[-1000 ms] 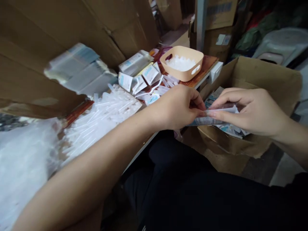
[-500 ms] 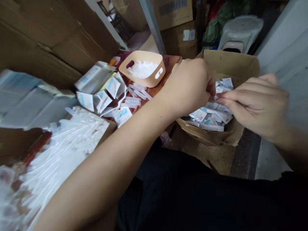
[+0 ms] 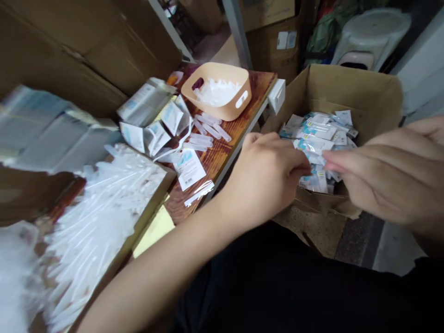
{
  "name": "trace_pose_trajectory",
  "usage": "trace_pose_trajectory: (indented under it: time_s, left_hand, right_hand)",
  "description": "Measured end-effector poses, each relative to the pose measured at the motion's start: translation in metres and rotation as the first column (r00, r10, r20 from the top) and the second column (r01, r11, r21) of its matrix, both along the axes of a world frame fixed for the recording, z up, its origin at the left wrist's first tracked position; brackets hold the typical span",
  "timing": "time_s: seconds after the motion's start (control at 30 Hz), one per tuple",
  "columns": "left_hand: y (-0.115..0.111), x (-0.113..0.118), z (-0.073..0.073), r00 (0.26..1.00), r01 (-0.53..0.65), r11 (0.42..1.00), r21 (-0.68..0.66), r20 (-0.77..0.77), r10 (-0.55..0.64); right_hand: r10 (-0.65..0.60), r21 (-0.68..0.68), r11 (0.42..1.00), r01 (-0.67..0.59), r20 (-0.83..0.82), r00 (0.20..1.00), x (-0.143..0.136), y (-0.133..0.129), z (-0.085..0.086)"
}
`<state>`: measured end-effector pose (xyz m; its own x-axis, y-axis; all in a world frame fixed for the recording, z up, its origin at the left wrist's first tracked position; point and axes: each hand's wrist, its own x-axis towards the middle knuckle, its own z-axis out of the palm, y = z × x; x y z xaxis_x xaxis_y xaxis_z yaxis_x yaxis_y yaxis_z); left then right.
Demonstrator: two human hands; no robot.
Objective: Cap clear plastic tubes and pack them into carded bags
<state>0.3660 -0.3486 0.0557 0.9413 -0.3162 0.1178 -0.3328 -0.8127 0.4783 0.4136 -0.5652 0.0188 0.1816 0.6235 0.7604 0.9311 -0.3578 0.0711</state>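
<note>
My left hand [image 3: 268, 173] is closed, thumb and fingers pinched together, near the table's right edge; anything between the fingertips is too small to make out. To its right, my right hand [image 3: 391, 171] is also pinched closed, and what it may hold cannot be seen. A gap separates the two hands. Behind them stands an open cardboard box [image 3: 354, 88] with many small clear packets [image 3: 315, 134] bearing white and blue cards. On the wooden table [image 3: 229, 152] lie a white card [image 3: 189, 169], a clear strip [image 3: 199, 193] and several translucent tubes [image 3: 211, 127].
A beige basket [image 3: 222, 111] of white pieces stands at the table's back. Left of it are stacked cards [image 3: 142, 104]. A tray [image 3: 154, 187] heaped with clear sleeves [image 3: 97, 222] fills the lower left. Beyond the box is a grey-white stool [image 3: 376, 30].
My hands have moved apart and lower in the view, uncovering more of the packets in the box. The view has shifted, showing more of the table edge, the card and the clear strip.
</note>
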Motion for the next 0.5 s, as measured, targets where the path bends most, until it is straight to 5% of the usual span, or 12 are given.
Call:
trace_pose_trajectory:
  time_s: [0.1, 0.2, 0.33, 0.5]
  left_hand:
    - [0.016, -0.03, -0.011, 0.997, -0.051, 0.999, -0.012, 0.054, 0.051]
    - [0.042, -0.049, -0.032, 0.961, -0.274, 0.958, 0.081, -0.014, 0.276]
    - [0.081, -0.073, -0.054, 0.845, -0.503, 0.855, 0.128, -0.135, 0.518]
    - [0.116, -0.108, -0.062, 0.717, -0.691, 0.722, 0.039, -0.091, 0.691]
  right_hand:
    - [0.155, -0.046, 0.986, -0.158, -0.071, 0.985, -0.007, 0.036, 0.002]
    - [0.218, -0.052, 0.973, -0.224, -0.109, 0.97, 0.002, 0.095, -0.013]
    - [0.246, -0.111, 0.954, -0.277, -0.231, 0.941, 0.041, 0.203, -0.031]
    - [0.151, -0.279, 0.937, -0.209, -0.217, 0.964, 0.096, 0.335, -0.026]
